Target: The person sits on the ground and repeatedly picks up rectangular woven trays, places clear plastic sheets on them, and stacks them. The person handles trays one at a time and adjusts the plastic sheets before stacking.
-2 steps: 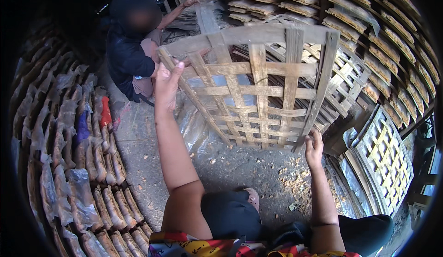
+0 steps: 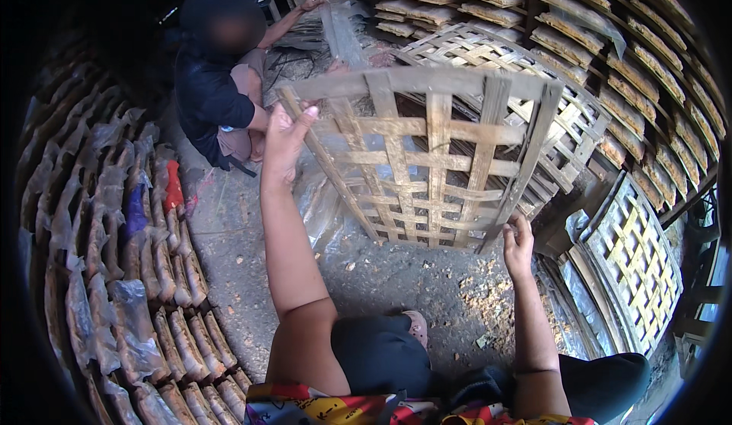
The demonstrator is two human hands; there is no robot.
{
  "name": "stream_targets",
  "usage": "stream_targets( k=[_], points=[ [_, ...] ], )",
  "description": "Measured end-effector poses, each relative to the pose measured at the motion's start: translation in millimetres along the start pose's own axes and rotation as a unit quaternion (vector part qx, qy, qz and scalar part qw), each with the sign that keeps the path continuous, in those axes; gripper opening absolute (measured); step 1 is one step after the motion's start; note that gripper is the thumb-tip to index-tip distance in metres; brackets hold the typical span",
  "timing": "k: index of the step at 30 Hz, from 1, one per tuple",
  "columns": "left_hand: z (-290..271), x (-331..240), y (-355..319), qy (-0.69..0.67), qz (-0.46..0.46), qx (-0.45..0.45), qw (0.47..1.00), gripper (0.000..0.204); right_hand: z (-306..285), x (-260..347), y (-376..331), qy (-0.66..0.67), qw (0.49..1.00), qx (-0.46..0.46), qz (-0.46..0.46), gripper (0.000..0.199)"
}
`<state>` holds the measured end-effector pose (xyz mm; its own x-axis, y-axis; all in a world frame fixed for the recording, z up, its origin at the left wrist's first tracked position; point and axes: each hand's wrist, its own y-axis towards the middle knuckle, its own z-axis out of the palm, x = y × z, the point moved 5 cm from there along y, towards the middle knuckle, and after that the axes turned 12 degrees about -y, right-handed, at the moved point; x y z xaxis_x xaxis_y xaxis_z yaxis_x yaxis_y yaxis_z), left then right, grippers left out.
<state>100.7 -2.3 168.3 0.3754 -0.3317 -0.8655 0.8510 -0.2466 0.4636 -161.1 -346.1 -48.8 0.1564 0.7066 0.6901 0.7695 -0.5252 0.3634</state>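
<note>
A woven bamboo rack [image 2: 438,131], an open lattice with a wooden frame, is held up tilted before me. My left hand [image 2: 280,147] is closed on the upper part of its left side, thumb lying on the frame. Near the lower right corner, the curled fingers of my right hand [image 2: 519,248] grip the right side bar. Behind the rack lies a stack of similar woven racks [image 2: 583,131], partly hidden by it. More lattice racks [image 2: 637,261] lean together at my right.
Shelves of flat, crusted slabs [image 2: 564,44] curve along the far right. Rows of plastic-covered slabs [image 2: 133,326] line the left. A co-worker [image 2: 210,89] in dark clothing crouches at far left, holding a grey strip [image 2: 341,35]. Crumbs [image 2: 488,303] litter the concrete floor.
The rack's top edge has dropped and shifted slightly right, uncovering more of the stack behind. My left hand has moved a little right with it; my right hand is nearly still.
</note>
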Motion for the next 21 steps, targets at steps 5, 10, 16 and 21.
stream_targets(
  k=[5, 10, 16, 21],
  points=[
    [14, 22, 1, 0.006, -0.049, 0.025, 0.998, 0.033, -3, 3, 2, -0.007, 1.0, -0.008, 0.017, 0.026],
    [25, 8, 2, -0.016, -0.037, 0.025, 0.999, 0.034, -14, 22, 18, -0.096, 0.995, -0.015, 0.037, 0.017],
    [25, 14, 9, -0.025, -0.024, 0.07, 0.997, 0.04, -15, -3, 24, -0.036, 0.992, -0.12, 0.035, 0.015],
    [33, 35, 18, -0.051, -0.028, 0.098, 0.994, 0.054, -12, 2, 23, -0.17, 0.982, -0.071, 0.039, 0.013]
  ],
)
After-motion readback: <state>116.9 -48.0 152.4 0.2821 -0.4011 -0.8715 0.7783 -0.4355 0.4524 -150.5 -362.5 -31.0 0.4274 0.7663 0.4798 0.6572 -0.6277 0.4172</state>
